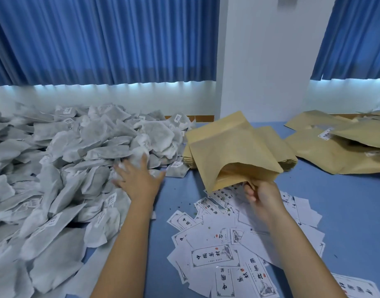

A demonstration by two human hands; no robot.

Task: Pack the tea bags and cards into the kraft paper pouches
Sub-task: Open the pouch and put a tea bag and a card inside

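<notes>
On the blue surface (346, 211), a kraft paper pouch (234, 155) is pinched at its gaping near-side mouth by the right hand (262, 196), while the tea bag heap (88, 147), lying left of it, is touched by the spread, released left hand (139, 179), the nearer one.

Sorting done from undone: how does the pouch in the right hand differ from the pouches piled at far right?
The held pouch is lifted and tilted, gripped at its gaping mouth by the right hand; the piled pouches lie on the table. White labels show among the piled pouches, none on the held pouch. Both are brown kraft paper.
</notes>
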